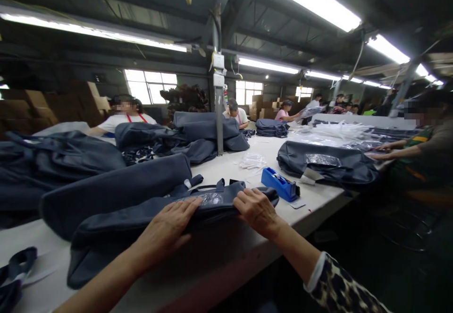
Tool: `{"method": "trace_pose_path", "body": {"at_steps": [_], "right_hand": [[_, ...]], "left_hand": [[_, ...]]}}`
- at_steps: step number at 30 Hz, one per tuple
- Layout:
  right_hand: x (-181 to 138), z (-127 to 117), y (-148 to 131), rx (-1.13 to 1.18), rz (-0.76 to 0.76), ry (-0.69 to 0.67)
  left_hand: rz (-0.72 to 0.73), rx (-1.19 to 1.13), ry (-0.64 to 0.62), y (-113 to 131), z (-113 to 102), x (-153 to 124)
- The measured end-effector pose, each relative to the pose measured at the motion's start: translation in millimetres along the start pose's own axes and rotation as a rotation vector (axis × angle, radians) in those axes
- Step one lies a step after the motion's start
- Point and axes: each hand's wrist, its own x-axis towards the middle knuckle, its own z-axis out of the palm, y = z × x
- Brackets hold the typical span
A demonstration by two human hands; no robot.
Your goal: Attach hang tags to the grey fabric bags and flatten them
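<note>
1 dark bag [122, 221] under left hand [173, 221], gripped by right hand [257, 211].

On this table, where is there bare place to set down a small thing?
The table looks bare right of the blue tape dispenser, in front of the right-hand bag. A smaller patch lies between the metal post and the near bag. The left side is crowded with dark bags.

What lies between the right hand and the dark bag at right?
In the head view: the right end of the near dark bag, then the blue tape dispenser, a white slip beside it.
</note>
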Motion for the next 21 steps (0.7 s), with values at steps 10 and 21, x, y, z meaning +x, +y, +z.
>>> {"method": "trace_pose_path", "body": {"at_steps": [10, 21], "right_hand": [[14.9, -82.9, 28.8, 0.486, 0.04, 0.198], [-26.5, -62.4, 61.8, 0.954, 0.345, 0.157]], "left_hand": [[-0.101, -0.049, 0.245, -28.7, -18.3, -8.8], [-0.171, -0.227, 0.243, -44.3, -71.0, -1.8]]}}
